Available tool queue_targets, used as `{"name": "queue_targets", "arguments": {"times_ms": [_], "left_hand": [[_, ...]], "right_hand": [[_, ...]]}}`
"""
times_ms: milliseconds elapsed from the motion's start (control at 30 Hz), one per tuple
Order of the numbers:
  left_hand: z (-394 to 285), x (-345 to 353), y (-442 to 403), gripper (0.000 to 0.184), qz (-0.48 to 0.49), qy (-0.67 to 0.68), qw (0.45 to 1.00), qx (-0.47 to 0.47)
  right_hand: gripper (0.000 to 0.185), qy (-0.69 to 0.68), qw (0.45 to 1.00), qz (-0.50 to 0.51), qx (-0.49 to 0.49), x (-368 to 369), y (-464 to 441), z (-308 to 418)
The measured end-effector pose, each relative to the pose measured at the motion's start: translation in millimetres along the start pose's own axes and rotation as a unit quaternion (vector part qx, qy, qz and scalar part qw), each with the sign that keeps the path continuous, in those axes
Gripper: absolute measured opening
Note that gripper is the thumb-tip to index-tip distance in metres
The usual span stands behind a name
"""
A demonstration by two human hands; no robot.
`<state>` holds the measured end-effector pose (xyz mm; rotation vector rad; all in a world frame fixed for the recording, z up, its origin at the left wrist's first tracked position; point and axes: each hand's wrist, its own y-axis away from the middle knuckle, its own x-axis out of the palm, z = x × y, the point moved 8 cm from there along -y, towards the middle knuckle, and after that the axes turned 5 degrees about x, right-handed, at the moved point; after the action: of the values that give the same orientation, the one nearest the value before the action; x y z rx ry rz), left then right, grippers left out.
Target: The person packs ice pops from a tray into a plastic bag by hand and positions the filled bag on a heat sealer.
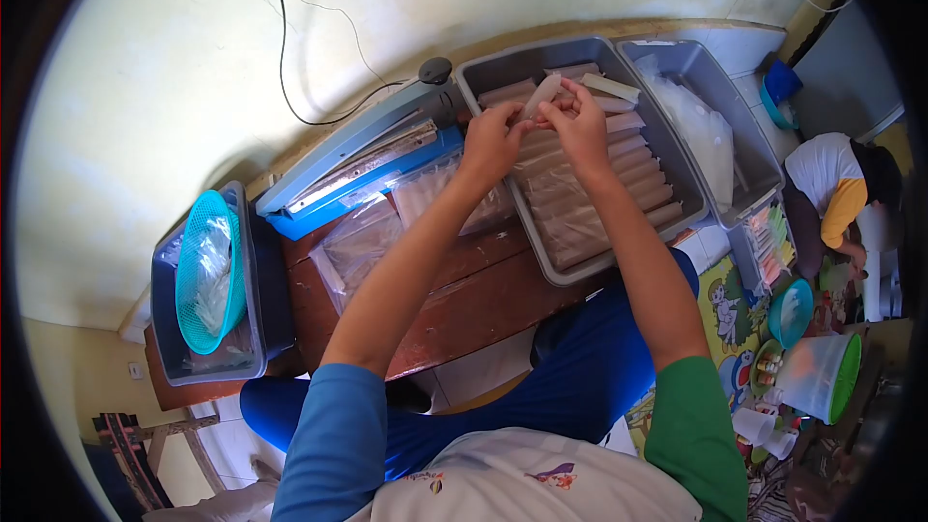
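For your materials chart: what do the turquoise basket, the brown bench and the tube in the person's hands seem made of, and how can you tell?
Turquoise basket: probably moulded plastic, smooth; even colour, regular holes. Brown bench: apparently painted or varnished wood, slightly glossy; plank-like seam. Pale tube: likely thin plastic film, faintly shiny, translucent; filling unclear.

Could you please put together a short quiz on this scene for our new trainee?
1. Multiple choice: What are the left hand and right hand handling together?
A. a cup
B. a pale tube
C. a black cable

2. True or false: The turquoise basket sits inside the grey tub beneath the hands.

3. Fill in the blank: The person's left sleeve is blue, while the right sleeve is ____.

Key: 1. B; 2. False, it sits in the dark tub at the far left of the bench; 3. green.
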<state>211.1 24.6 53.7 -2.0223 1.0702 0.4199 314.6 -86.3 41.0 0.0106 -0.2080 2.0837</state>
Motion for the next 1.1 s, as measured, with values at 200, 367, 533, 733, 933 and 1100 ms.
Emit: {"name": "queue_targets", "arguments": {"times_ms": [200, 367, 533, 733, 933, 1100], "left_hand": [[-1.4, -37.1, 43.4, 0.026, -0.074, 0.299, 0.944, -0.12], [10.5, -70.1, 102.7, 0.027, -0.102, 0.359, 0.914, -0.163], [27.0, -95.5, 169.8, 0.027, -0.111, 0.342, 0.905, -0.226], [29.4, -130.4, 225.0, 0.033, 0.009, 0.268, 0.933, -0.239], [21.6, -190.1, 275.7, 0.056, 0.091, -0.117, 0.982, -0.114], [37.6, -188.2, 303.6, 0.053, 0.135, -0.235, 0.954, -0.125]], "right_hand": [[0.03, 0.019, 0.997, 0.069, 0.016, 38.8, 53.9, 19.9], [0.037, 0.05, 0.983, 0.174, -0.002, 80.6, 105.3, 26.7], [0.049, 0.115, 0.961, 0.252, 0.004, 118.9, 153.1, 4.5], [0.043, 0.098, 0.938, 0.309, 0.124, 144.8, 193.8, -24.8], [0.026, 0.153, 0.905, 0.385, 0.097, 151.9, 226.8, -26.9], [0.019, 0.203, 0.846, 0.47, 0.148, 159.4, 261.6, -39.2]]}}
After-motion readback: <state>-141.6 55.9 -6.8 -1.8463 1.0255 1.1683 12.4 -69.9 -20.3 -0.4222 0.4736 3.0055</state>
